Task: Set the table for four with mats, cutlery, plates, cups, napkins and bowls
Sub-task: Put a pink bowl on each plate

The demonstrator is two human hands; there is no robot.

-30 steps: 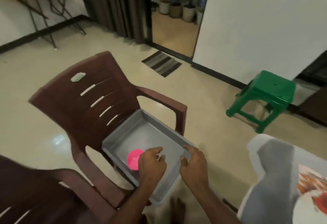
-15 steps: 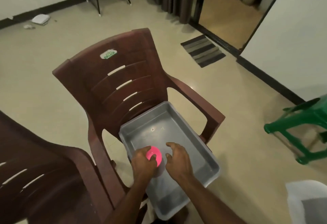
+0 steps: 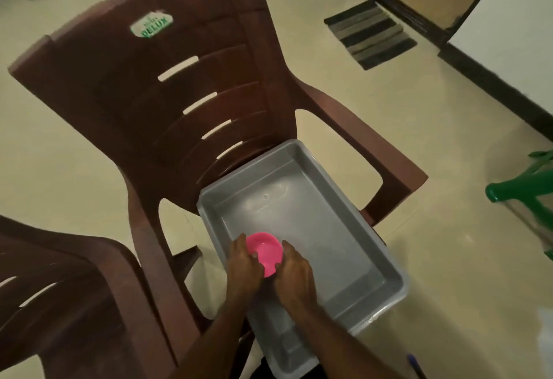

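Pink bowl (image 3: 265, 252) sits low in the grey tub (image 3: 344, 199), near its front-left corner, and both hands are on it: left hand (image 3: 243, 268) cupping one side, right hand (image 3: 294, 274) curled round the other, fingers closed against the rim. The tub rests on the seat of the brown chair (image 3: 167, 85) and overhangs its front edge. That's the worry: press down or drag during the lift and the tub could tip off. Both forearms reach in from below, wrists bent downward, hands close together.
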